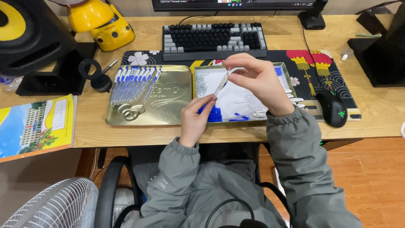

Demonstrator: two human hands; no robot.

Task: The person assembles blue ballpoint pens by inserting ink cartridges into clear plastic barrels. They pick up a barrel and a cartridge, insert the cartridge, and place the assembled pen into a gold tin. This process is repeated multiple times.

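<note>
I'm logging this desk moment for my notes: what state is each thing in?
Clear plastic pen barrel: held tilted between both hands.
Left hand: pinching the barrel's lower end.
Right hand: pinching its upper end.
Gold metal tin lid: lying flat, a row of blue-and-white pens on it.
Open gold tin tray: holds loose blue and clear pen parts.
Monitor: switched on.
Black computer mouse: untouched.

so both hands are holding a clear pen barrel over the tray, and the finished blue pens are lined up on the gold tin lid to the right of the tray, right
Not quite. The head view shows the left hand and right hand holding the clear plastic pen barrel over the white-lined tray, but the row of finished blue pens lies on the gold metal tin lid to the left of the tray, not the right.
</note>
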